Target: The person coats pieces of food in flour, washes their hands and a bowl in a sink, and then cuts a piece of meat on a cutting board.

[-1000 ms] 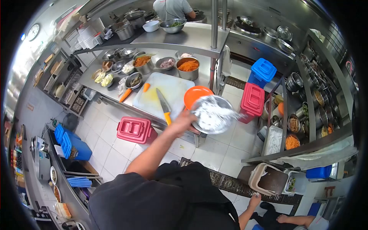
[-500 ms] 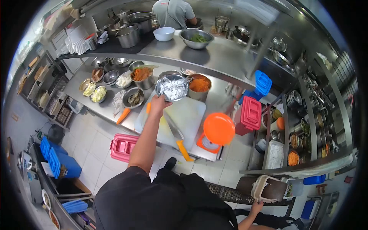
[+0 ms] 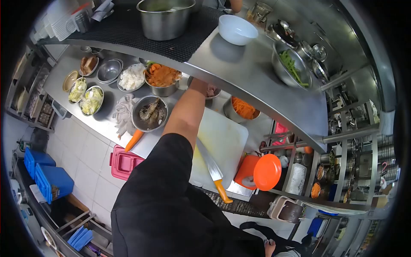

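My left arm reaches forward under the steel shelf. The wrist of my left hand (image 3: 198, 87) shows at the shelf edge, but its fingers are hidden. Close beside it is a metal bowl of pinkish meat (image 3: 212, 91). Around the arm are a bowl of shrimp (image 3: 150, 113), a pot of orange food (image 3: 162, 78) and a pot of shredded carrot (image 3: 243, 108). Below, a yellow-handled knife (image 3: 210, 165) rests on the white cutting board (image 3: 229, 132). At the lower edge, what seems to be my right hand (image 3: 269, 247) is small and partly cut off.
The overhead shelf (image 3: 257, 81) holds a large pot (image 3: 165, 19), a white bowl (image 3: 237, 30) and a bowl of green vegetables (image 3: 292, 66). An orange scale (image 3: 248, 171) stands right of the board. A carrot (image 3: 134, 141) hangs over the table edge. Another person's legs (image 3: 291, 240) show lower right.
My left hand has moved forward under the shelf. The metal bowl with shiny silver contents that it held is out of sight. The view has come closer to the shelf.
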A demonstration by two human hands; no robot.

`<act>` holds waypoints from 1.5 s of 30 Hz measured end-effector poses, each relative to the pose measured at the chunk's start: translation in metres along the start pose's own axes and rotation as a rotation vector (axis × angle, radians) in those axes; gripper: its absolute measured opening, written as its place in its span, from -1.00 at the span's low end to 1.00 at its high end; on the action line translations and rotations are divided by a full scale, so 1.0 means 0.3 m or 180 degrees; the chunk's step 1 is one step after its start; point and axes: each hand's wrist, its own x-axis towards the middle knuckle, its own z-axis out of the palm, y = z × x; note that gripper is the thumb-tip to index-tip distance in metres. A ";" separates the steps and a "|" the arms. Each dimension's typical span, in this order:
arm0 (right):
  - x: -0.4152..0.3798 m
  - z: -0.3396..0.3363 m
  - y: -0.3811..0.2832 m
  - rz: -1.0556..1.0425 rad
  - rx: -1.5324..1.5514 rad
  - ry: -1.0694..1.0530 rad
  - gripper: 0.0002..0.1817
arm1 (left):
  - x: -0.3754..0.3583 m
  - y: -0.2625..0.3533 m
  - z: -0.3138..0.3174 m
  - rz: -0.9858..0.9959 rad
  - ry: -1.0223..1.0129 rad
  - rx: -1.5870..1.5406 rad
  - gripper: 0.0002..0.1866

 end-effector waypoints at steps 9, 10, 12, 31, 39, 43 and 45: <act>0.104 -0.192 -0.265 0.2022 0.0625 -0.0362 -0.72 | 0.093 -0.095 -0.004 -0.0022 0.0045 0.0211 -0.74; 0.119 -0.201 -0.280 0.2108 0.0629 -0.0350 -0.70 | 0.098 -0.099 -0.013 -0.0001 0.0047 0.0254 -0.74; 0.156 -0.215 -0.301 0.2182 0.0669 -0.0366 -0.66 | 0.103 -0.083 -0.012 0.0055 0.0033 0.0369 -0.73; 0.330 0.042 -0.209 0.1026 0.1533 -0.0331 -0.70 | -0.281 0.345 -0.728 0.1958 0.1002 0.4757 -0.52; 0.429 -0.040 -0.264 0.1668 0.1581 -0.0891 -0.57 | -0.141 0.403 -0.844 0.1286 -0.0478 0.5697 -0.57; 0.416 -0.113 -0.341 0.2190 0.2026 -0.0971 -0.55 | -0.122 0.412 -0.810 0.1196 -0.0700 0.5360 -0.39; 0.393 -0.078 -0.297 0.2247 0.2271 -0.0870 -0.53 | -0.081 0.372 -0.825 0.1433 -0.0663 0.5184 -0.40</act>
